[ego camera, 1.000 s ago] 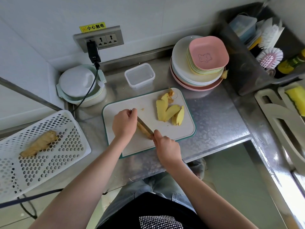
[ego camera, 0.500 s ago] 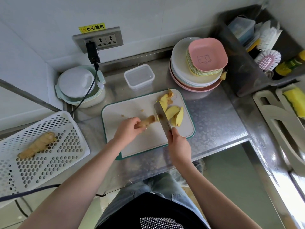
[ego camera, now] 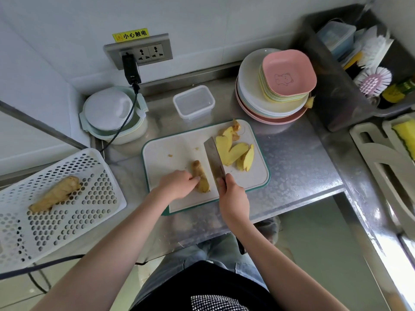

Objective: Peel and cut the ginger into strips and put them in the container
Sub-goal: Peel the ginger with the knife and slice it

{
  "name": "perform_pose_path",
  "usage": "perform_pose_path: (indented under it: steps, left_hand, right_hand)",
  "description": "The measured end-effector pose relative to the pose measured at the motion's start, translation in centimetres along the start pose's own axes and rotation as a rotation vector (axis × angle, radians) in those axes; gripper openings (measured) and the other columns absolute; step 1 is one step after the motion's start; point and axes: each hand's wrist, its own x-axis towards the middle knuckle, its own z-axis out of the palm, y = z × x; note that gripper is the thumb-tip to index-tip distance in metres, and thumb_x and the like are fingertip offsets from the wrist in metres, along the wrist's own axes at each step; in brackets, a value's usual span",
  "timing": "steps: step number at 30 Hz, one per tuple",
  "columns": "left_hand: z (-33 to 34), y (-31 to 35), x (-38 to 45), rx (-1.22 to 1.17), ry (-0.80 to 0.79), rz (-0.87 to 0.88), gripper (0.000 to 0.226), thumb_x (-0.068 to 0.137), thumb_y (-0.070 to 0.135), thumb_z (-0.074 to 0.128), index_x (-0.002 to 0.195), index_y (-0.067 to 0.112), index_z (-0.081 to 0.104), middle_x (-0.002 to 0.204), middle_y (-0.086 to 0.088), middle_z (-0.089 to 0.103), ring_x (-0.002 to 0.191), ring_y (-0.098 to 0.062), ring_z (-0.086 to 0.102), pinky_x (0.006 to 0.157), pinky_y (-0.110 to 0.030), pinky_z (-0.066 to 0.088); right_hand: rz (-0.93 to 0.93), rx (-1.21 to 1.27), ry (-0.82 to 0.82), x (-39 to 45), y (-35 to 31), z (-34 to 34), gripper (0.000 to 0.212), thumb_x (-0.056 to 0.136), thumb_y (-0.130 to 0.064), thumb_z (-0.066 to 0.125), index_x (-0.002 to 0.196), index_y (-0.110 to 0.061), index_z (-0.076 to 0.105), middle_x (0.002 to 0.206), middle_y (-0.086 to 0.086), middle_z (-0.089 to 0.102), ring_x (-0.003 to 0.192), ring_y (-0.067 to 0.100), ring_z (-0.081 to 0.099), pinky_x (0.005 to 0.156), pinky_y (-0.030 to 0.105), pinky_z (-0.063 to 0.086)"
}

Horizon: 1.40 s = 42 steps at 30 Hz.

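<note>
A ginger piece (ego camera: 200, 176) with some skin on it lies on the white cutting board (ego camera: 170, 153). My left hand (ego camera: 177, 184) holds it by its near left side with curled fingers. My right hand (ego camera: 232, 198) grips the handle of a cleaver (ego camera: 214, 159), whose blade points away from me just right of that piece. Several peeled yellow ginger slices (ego camera: 233, 151) lie on the board's right part, with peel scraps (ego camera: 234, 129) behind them. The clear plastic container (ego camera: 193, 102) stands without a lid behind the board.
A white perforated basket (ego camera: 94, 198) at the left holds one unpeeled ginger root (ego camera: 55, 194). A lidded bowl (ego camera: 112, 113) and a power cable stand at the back left, stacked plates (ego camera: 274, 86) at the back right. A dark bin with brushes and a rack are at the right.
The ginger piece has turned from lying crosswise to pointing away from me, nearer the front edge. My left hand shifted with it. The cleaver stays to the right of it.
</note>
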Motion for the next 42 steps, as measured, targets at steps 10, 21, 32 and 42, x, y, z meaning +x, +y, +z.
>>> perform_pose_path:
  steps: [10, 21, 32, 42]
  left_hand:
    - [1.3, -0.2, 0.5, -0.552, 0.082, -0.058, 0.036, 0.09, 0.044, 0.055, 0.088, 0.008, 0.056, 0.08, -0.01, 0.065, 0.062, -0.025, 0.06, 0.058, -0.038, 0.053]
    - [1.3, 0.4, 0.4, -0.61, -0.032, -0.052, 0.022, 0.096, 0.034, 0.049, 0.093, 0.013, 0.052, 0.082, -0.005, 0.065, 0.053, -0.015, 0.058, 0.039, -0.021, 0.037]
    - [1.6, 0.2, 1.0, -0.553, -0.001, -0.027, 0.027, 0.096, 0.029, 0.049, 0.071, 0.02, 0.044, 0.071, -0.002, 0.058, 0.049, -0.018, 0.053, 0.055, -0.029, 0.043]
    - [1.3, 0.4, 1.3, -0.466, -0.028, -0.044, 0.023, 0.097, 0.034, 0.046, 0.09, 0.013, 0.047, 0.086, -0.006, 0.054, 0.078, -0.027, 0.056, 0.069, -0.033, 0.045]
  right_hand:
    - [-0.009, -0.058, -0.04, 0.3, -1.0, 1.0, 0.027, 0.103, -0.039, 0.028, 0.089, -0.018, 0.036, 0.07, 0.004, 0.054, 0.063, 0.03, 0.054, 0.054, 0.032, 0.041]
    - [-0.082, -0.229, -0.042, -0.1, -1.6, 1.8, 0.011, 0.103, -0.018, 0.031, 0.092, -0.018, 0.028, 0.073, 0.009, 0.056, 0.065, 0.032, 0.056, 0.058, 0.037, 0.049]
    - [-0.089, -0.414, -0.118, -0.2, -2.3, 2.3, 0.031, 0.091, 0.007, 0.035, 0.116, -0.011, 0.033, 0.088, 0.013, 0.063, 0.073, 0.032, 0.058, 0.057, 0.036, 0.041]
    - [-0.071, -0.399, -0.115, 1.1, -2.2, 1.8, 0.015, 0.098, -0.003, 0.034, 0.109, -0.013, 0.035, 0.093, 0.013, 0.063, 0.08, 0.033, 0.061, 0.058, 0.036, 0.041]
